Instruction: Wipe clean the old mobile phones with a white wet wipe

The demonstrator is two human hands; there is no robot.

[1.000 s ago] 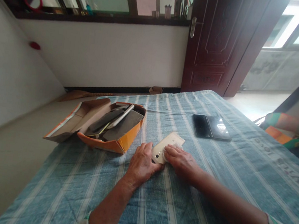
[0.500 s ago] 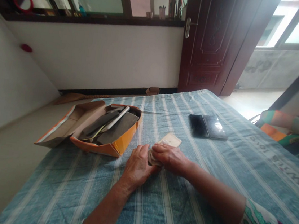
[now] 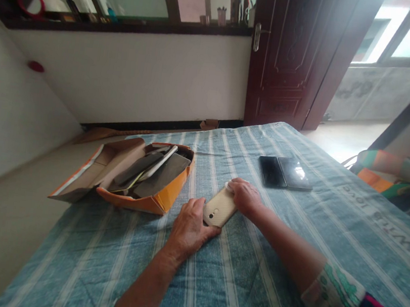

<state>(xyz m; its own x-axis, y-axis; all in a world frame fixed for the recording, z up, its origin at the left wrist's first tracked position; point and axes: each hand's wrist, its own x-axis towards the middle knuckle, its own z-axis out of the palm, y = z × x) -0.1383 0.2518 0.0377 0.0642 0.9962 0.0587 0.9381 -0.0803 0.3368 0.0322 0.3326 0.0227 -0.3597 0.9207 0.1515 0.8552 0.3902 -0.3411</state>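
A cream-gold phone [image 3: 220, 208] lies back side up on the blue striped cloth, its camera end toward me. My left hand [image 3: 190, 227] grips the near end, with the thumb at the lower edge and the fingers along the left side. At the far end, my right hand [image 3: 246, 197] has its fingers closed on a small whitish wad, pressed to the phone's back; most of the wad is hidden.
Left of my hands stands an open orange box [image 3: 176, 190] holding several phones and flat devices. Two dark phones [image 3: 273, 172] lie side by side further back on the bed [image 3: 248, 288]. Behind are a wall and a brown door [image 3: 296, 50].
My right hand has slid away from my left hand, up to the far end of the phone. The phone's back and camera now show between the hands.
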